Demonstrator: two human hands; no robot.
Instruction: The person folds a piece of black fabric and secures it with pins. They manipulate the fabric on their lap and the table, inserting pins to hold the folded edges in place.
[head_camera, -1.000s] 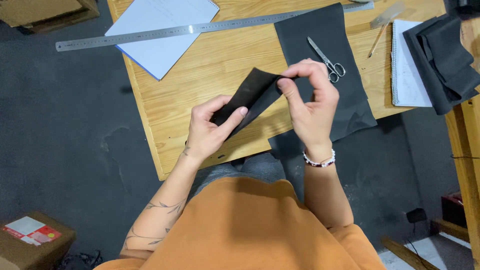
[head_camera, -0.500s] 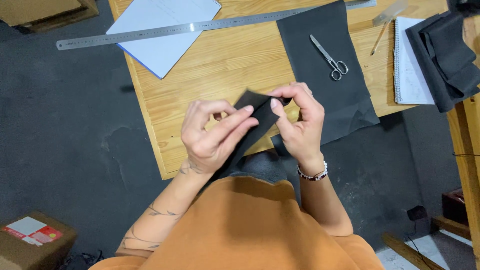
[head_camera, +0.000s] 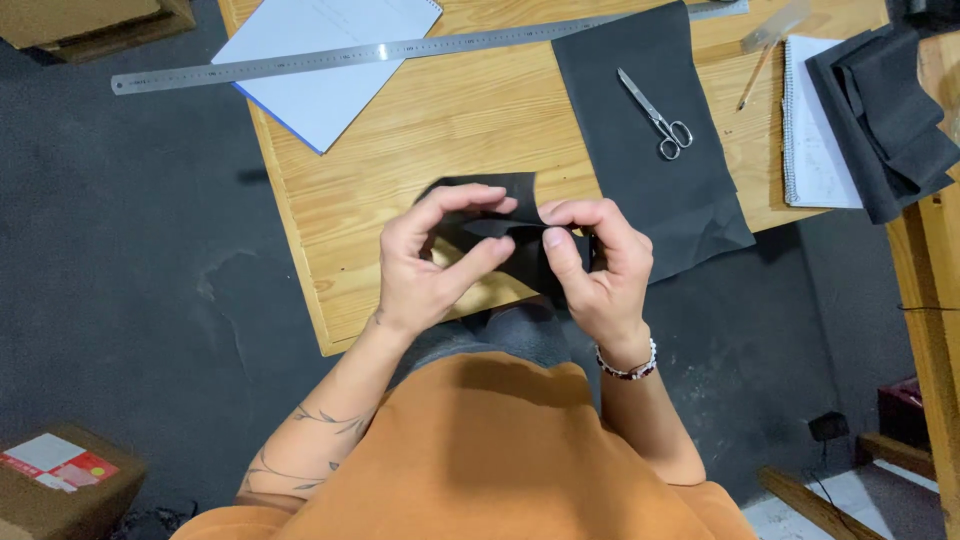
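A small piece of black fabric (head_camera: 500, 195) is held between both my hands just above the near edge of the wooden table (head_camera: 440, 120). My left hand (head_camera: 430, 265) pinches its left part with thumb and fingers. My right hand (head_camera: 595, 265) grips the right part, thumb on top. Much of the piece is hidden behind my fingers. A larger black fabric sheet (head_camera: 650, 190) lies flat on the table beyond my right hand, with metal scissors (head_camera: 655, 115) resting on it.
A long steel ruler (head_camera: 400, 48) lies across a pale blue paper sheet (head_camera: 325, 75) at the table's far side. A pencil (head_camera: 755, 75), a spiral notebook (head_camera: 815, 130) and folded black cloth (head_camera: 885, 110) sit at right. A cardboard box (head_camera: 60, 480) stands on the dark floor.
Both hands have drawn together and lowered the fabric piece toward the table edge. The piece has turned from a slanted strip to lying more level between my fingers.
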